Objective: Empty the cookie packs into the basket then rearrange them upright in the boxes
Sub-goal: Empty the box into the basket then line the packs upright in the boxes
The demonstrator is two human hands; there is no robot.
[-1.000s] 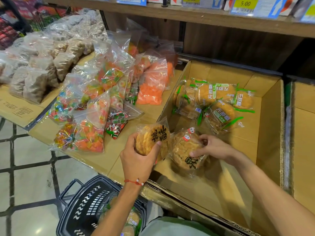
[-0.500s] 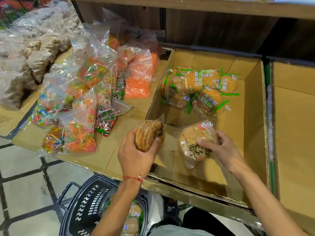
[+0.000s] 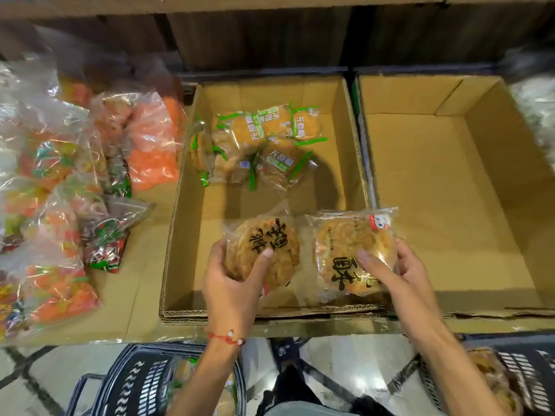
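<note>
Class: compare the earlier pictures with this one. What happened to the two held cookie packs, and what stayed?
The left hand moved its cookie pack from the left wall of the box to its middle; the right hand moved the second pack to the right wall. Grips and green-labelled packs unchanged.

Snack aisle of a shop, with goods set out in open cartons.

An open cardboard box (image 3: 184,232) serves as a display bin, with sealed cookie packs (image 3: 258,145) lying loose inside. Left of the box, clear candy bags (image 3: 60,175) are heaped on flat cardboard. Just beside it on the right is a second box (image 3: 450,175). A wooden shelf (image 3: 255,34) runs above and behind the box. Below its near edge, a black basket (image 3: 141,382) stands on a tiled floor (image 3: 345,361), and another basket (image 3: 525,373) is farther right.
</note>
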